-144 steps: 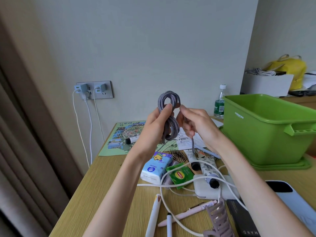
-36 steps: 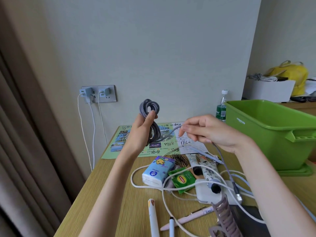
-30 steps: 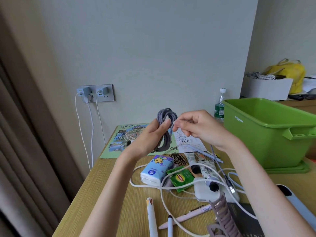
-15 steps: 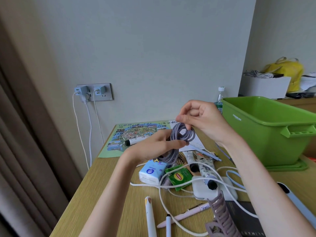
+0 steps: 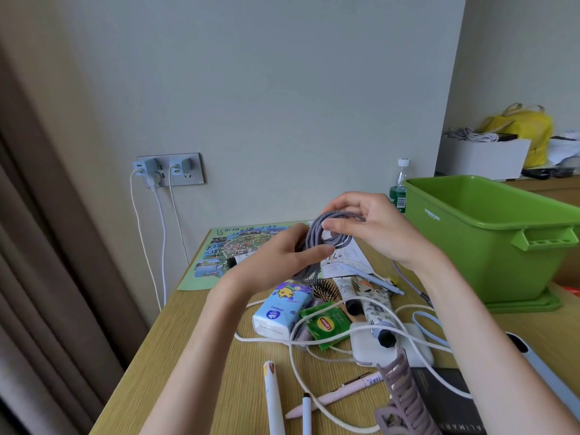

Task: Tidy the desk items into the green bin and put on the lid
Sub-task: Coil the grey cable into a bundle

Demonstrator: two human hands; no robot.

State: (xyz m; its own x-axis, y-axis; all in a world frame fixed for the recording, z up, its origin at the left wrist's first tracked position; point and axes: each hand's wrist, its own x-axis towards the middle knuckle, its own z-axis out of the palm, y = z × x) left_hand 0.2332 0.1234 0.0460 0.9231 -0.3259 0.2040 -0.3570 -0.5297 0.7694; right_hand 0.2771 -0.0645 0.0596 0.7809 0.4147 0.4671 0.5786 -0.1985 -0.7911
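A: Head view. What are the hands doing?
B: Left hand (image 5: pixel 282 259) is gripping the coiled grey braided cable (image 5: pixel 317 237), fingers curling round it. Right hand (image 5: pixel 370 227) is pinching the upper loops.
A: Where is the coil?
B: It is hanging above the worktop (image 5: pixel 204 356), left of the green bin (image 5: pixel 502 246).
A: Lid?
B: The lid (image 5: pixel 527 304) is sitting under the bin. A tissue pack (image 5: pixel 282 312) is lying below the hands.

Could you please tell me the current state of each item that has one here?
Braided cable: coiled, gripped by left hand and right hand, tail trailing to the desk.
Green bin: uncovered, standing on its lid.
Water bottle: upright, capped.
Wall chargers: plugged in.
Hand cream tubes: capped, lying flat.
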